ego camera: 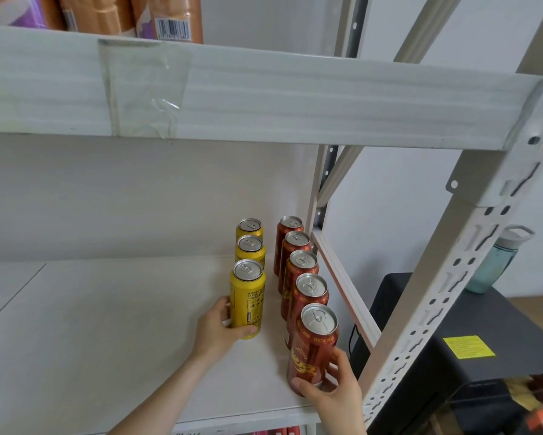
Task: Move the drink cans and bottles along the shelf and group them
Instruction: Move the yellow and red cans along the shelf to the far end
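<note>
Left hand [220, 328] grips front yellow can [247, 301]; right hand [333, 390] apparently clasps front red can [312, 346].

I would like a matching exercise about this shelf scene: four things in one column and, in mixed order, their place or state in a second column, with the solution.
Column 1
1. left hand
2. right hand
3. water bottle
4. red cans

Column 2
A. teal, outside the shelf, to its right
B. grips the front yellow can
C. five standing in one row
D. grips the front red can

Pairs: 1-B, 2-D, 3-A, 4-C
</note>
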{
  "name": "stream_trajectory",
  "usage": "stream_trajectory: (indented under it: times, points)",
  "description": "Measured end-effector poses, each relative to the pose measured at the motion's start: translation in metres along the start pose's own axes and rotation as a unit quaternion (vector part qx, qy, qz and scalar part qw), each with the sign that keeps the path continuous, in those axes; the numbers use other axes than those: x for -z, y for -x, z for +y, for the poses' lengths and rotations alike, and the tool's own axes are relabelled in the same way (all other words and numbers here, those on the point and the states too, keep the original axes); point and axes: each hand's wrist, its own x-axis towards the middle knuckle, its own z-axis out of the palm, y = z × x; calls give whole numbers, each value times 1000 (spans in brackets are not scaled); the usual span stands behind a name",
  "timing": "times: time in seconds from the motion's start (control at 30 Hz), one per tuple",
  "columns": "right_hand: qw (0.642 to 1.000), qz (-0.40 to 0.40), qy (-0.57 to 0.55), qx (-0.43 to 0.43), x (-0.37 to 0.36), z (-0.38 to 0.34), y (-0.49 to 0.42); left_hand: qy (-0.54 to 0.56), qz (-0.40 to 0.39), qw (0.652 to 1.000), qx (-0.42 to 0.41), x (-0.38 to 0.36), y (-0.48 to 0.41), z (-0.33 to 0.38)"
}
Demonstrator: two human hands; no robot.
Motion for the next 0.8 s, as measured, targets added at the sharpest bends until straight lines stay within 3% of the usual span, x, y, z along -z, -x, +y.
stream_trajectory:
  times: [0.8]
  points:
    - [999, 26, 34, -18, -6, 9, 5, -14, -12, 1000, 1, -3, -7, -4]
